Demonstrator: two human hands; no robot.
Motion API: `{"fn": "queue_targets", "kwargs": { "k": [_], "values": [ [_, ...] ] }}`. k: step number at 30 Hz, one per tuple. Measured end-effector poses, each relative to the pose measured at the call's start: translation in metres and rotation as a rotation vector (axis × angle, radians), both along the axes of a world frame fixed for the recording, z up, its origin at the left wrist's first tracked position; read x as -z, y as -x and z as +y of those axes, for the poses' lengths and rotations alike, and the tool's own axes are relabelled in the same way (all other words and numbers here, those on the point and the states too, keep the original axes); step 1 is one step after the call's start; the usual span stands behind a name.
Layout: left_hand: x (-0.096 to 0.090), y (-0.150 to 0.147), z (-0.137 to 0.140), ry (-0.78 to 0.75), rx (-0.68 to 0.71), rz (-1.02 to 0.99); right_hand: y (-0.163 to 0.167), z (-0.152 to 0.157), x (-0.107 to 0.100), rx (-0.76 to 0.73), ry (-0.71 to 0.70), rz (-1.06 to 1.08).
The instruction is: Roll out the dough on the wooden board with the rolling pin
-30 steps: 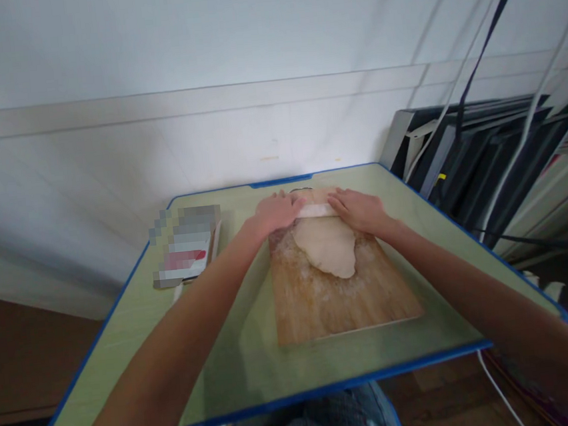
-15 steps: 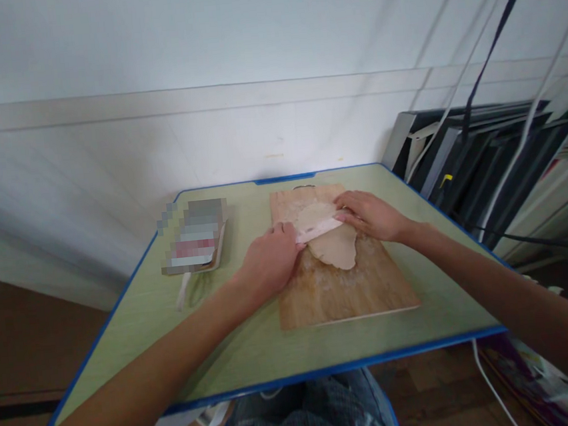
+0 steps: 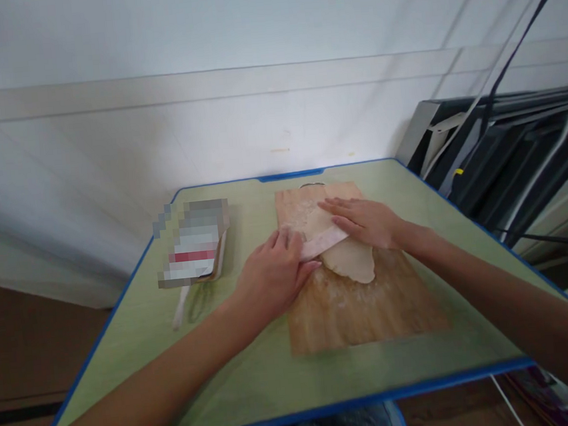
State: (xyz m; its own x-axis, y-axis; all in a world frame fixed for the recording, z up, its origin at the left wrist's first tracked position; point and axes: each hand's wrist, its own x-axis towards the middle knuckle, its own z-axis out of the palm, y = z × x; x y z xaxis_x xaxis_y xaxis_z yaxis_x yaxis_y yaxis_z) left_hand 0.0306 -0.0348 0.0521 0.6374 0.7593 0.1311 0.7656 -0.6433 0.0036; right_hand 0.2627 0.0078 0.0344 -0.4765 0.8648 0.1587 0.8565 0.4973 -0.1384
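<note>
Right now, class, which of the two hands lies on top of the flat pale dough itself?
The right hand: it rests flat on the flat pale dough, while the left hand sits at the wooden board's left edge.

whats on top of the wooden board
A flat sheet of dough and scattered flour lie on the wooden board; a rolling pin crosses the dough under both hands, which cover its ends.

Bare table (image 3: 259,369) lies open near the board (image 3: 363,306); a packet (image 3: 194,245) blocks the left.
</note>
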Motion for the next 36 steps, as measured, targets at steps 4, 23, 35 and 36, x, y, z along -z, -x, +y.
{"fn": "queue_targets", "kwargs": {
  "k": [4,23,35,36],
  "values": [
    [0.001,0.003,0.009,0.053,0.009,-0.031,0.005,0.01,-0.001,-0.016,0.008,-0.062],
    [0.007,0.005,0.019,0.144,-0.032,-0.088,0.02,0.034,-0.004,0.014,0.058,-0.152],
    [0.004,-0.003,0.006,0.126,-0.042,0.015,0.015,0.019,-0.003,0.049,-0.013,-0.179],
    [0.005,-0.001,0.011,0.142,-0.044,-0.012,0.019,0.026,-0.004,0.058,0.008,-0.177]
  ]
}}
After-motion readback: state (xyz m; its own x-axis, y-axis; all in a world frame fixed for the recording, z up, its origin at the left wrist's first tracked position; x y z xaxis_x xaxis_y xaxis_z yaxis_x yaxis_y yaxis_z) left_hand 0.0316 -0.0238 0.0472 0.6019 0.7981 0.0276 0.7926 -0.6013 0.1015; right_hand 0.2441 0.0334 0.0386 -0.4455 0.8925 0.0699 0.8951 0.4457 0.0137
